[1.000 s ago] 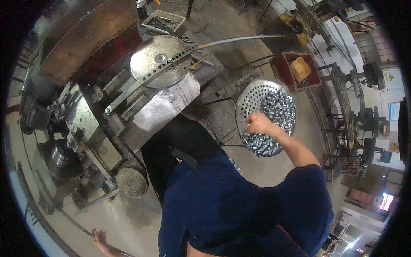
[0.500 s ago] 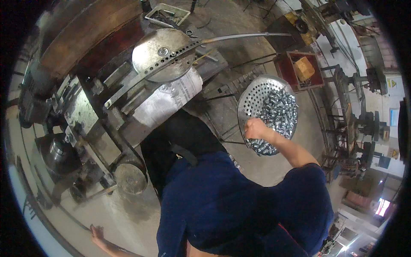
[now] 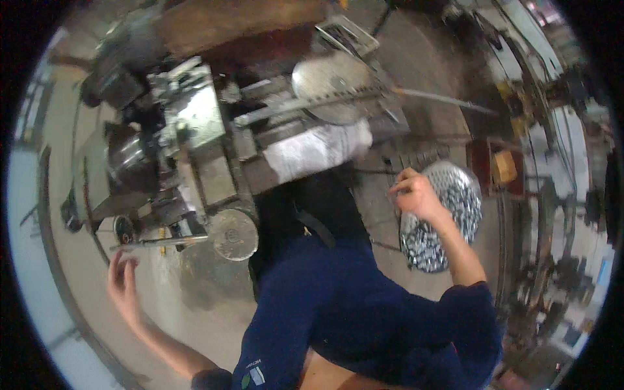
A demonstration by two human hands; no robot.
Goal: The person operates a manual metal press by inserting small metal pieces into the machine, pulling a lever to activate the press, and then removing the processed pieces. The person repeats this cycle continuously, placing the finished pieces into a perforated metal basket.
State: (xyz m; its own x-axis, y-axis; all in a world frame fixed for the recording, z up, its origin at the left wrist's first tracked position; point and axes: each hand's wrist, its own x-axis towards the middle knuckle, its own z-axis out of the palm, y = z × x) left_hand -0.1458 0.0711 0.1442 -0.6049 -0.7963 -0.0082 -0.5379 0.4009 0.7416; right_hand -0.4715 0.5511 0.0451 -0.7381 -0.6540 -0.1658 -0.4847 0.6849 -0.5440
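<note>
At far left the left hand (image 3: 125, 286) hung with fingers parted beside a metal rod (image 3: 162, 242), contact unclear, while at right the right hand (image 3: 417, 196), fingers curled, grip contents indeterminable, crossed the left edge of a perforated tray (image 3: 444, 173) bearing small shiny metal pieces (image 3: 426, 252).

Uneven, dim light; glare on metal plate (image 3: 198, 117); motion blur; edges bent.

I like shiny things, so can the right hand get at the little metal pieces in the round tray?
Probably yes: the right hand is near the edge of the round tray, with nothing visible between it and the little metal pieces.
</note>
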